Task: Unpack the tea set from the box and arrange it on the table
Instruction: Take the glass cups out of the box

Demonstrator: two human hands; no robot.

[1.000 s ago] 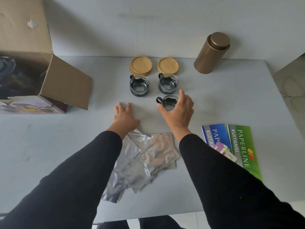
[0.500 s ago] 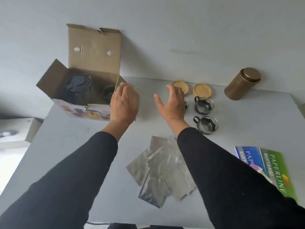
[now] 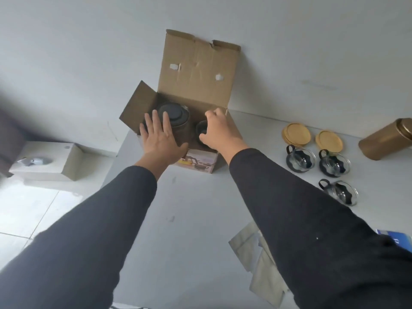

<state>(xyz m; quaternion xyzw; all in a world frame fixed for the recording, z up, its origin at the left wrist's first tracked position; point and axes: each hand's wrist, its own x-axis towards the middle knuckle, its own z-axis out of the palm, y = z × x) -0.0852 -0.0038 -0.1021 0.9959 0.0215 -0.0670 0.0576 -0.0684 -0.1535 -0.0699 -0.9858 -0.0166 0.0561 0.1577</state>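
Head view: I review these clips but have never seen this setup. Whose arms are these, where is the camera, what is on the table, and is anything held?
There is no machine here. The camera sits on a person's head and looks forward and down, so the two dark sleeves are that person's own arms. The left hand lies open and flat against the front of the cardboard box, just below a dark lidded teapot inside. The right hand reaches into the box, fingers curled at a dark cup; a firm grip cannot be confirmed. On the grey table stand three glass cups, two wooden lids, a bronze canister and foil sachets.
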